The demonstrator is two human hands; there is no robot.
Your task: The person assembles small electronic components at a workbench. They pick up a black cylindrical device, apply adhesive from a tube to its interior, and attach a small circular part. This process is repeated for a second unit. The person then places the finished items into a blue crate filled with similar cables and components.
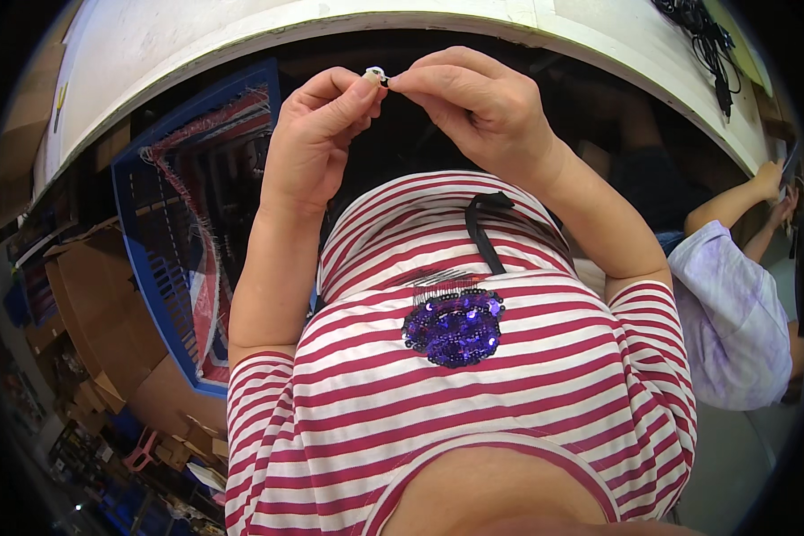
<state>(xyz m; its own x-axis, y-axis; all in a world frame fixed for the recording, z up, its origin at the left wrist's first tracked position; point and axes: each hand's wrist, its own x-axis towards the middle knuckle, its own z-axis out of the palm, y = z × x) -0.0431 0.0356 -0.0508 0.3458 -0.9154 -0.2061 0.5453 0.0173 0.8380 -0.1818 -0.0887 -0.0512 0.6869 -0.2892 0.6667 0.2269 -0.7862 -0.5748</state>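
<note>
Left hand: thumb and fingers of the left hand (317,143) pinch a tiny white-and-black piece (377,75), its exact kind too small to tell.
Right hand: thumb and forefinger of the right hand (496,103) meet at the dark end of that same piece, pinching it.
Tiny piece: up between the fingertips of both hands, in front of the striped shirt and near the edge of the long white surface (545,18).
Surface, right end: a bundle of thin black cables (706,40).
Left side: a blue plastic slatted crate (138,241) with frayed red, white and dark striped cloth (207,268); beside it, an open brown cardboard box (98,295).
Shirt: red-and-white striped knit (509,393) with a purple sequin patch (456,329).
Far right: a co-worker in a pale lilac-and-white top (728,313).
</note>
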